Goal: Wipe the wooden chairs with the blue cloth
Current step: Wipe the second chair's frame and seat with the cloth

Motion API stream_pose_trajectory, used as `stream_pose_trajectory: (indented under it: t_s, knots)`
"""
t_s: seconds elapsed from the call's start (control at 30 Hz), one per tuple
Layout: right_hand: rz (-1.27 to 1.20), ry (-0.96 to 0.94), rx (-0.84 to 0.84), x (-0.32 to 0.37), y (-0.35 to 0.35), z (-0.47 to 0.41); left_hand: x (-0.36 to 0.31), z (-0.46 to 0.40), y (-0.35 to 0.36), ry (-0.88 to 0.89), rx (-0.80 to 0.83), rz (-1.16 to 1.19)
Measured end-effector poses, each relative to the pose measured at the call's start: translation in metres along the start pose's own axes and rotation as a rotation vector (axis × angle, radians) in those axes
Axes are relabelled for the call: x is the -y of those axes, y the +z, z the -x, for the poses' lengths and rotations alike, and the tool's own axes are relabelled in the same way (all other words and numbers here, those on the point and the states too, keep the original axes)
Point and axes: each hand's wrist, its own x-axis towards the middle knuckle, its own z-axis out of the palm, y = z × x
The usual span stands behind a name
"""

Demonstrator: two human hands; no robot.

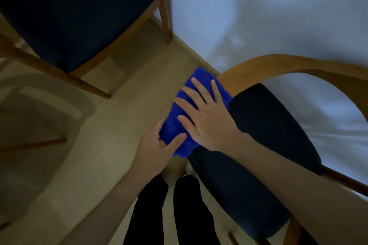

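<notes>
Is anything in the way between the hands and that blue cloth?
Nothing visible. The right hand lies flat on the cloth with straight fingers, pressing it against the chair at its wooden frame. The left hand grips the cloth's near end, thumb on top.

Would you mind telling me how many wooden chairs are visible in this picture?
2. One chair stands at upper left, beside the wall. The other chair is at right, where both hands hold the blue cloth against its curved backrest. More may stand outside the frame.
</notes>
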Motion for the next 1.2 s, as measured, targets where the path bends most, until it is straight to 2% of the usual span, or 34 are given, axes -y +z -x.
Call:
stream_pose_trajectory:
  t_s: [0.13, 0.27, 0.4, 0.5, 0.57, 0.7, 0.87, 0.97, 1.1, 1.2]
  knots:
    - [-0.03, -0.055, -0.038, 0.013, 0.004, -0.003, 0.012, 0.021, -0.006, 0.003, 0.004, -0.142]
    - [-0.021, -0.13, -0.033, -0.013, -0.004, -0.007, -0.007, -0.001, 0.021, -0.005, -0.043, -0.168]
    - [0.045, 0.013, -0.038, -0.067, -0.018, -0.011, -0.047, -0.059, 0.053, 0.026, -0.056, -0.507]
    - [0.11, 0.121, -0.06, -0.105, -0.026, -0.01, -0.074, -0.094, 0.075, 0.178, -0.028, -0.773]
    - [0.129, 0.148, -0.031, -0.108, -0.026, -0.014, -0.077, -0.102, 0.075, 0.216, -0.028, -0.87]
    - [0.113, 0.222, -0.045, -0.074, -0.018, -0.021, -0.063, -0.097, 0.057, 0.198, -0.013, -0.844]
    - [0.089, 0.131, -0.05, -0.025, -0.011, -0.035, -0.034, -0.072, 0.018, 0.097, 0.0, -0.718]
    - [0.042, 0.058, -0.102, 0.007, -0.005, -0.052, -0.022, -0.056, -0.012, 0.061, -0.042, -0.735]
    - [0.011, 0.023, -0.186, 0.034, -0.001, -0.09, -0.016, -0.066, -0.062, 0.043, -0.011, -0.699]
    - [-0.005, 0.0, -0.207, 0.055, -0.002, -0.126, -0.016, -0.078, -0.1, 0.034, -0.068, -0.719]
